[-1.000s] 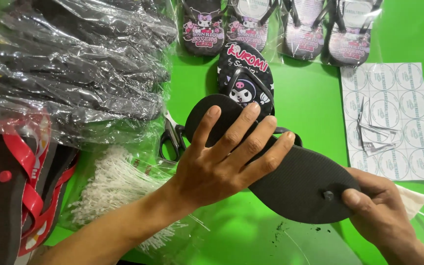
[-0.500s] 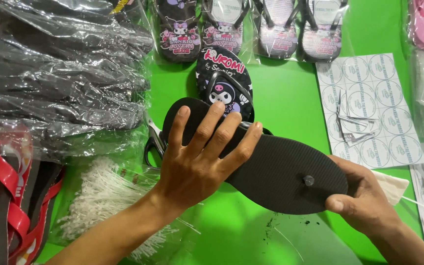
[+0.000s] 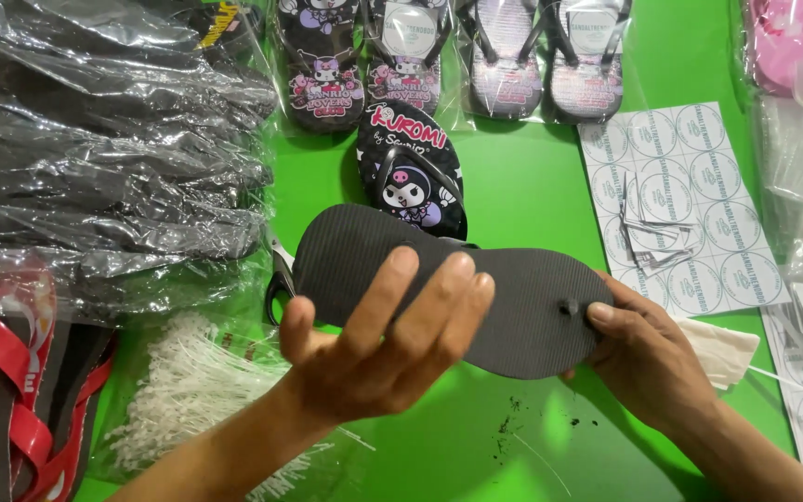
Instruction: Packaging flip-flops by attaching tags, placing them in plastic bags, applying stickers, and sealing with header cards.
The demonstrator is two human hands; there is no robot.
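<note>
Both hands hold a black flip-flop [image 3: 513, 297] sole-up over a green table [image 3: 532, 195]. My left hand [image 3: 383, 344] cups its heel half, fingers spread across the ribbed underside. My right hand [image 3: 648, 358] grips the toe end, thumb beside the strap plug hole. Behind it lies a second black flip-flop [image 3: 411, 181] printed with a cartoon figure, face up, its near end hidden by the held one.
Stacked black sandals in clear bags [image 3: 104, 139] fill the left. Bagged printed pairs [image 3: 457, 56] line the far edge. Round sticker sheets [image 3: 690, 204] lie right, a heap of white plastic ties [image 3: 197, 390] near left, red-strapped sandals [image 3: 11, 409] at the bottom left, scissors [image 3: 281, 274] under the sole.
The flip-flop has stayed sole-up while my left hand slid down toward its near edge, fingers now curling over it. My right hand still holds the toe end.
</note>
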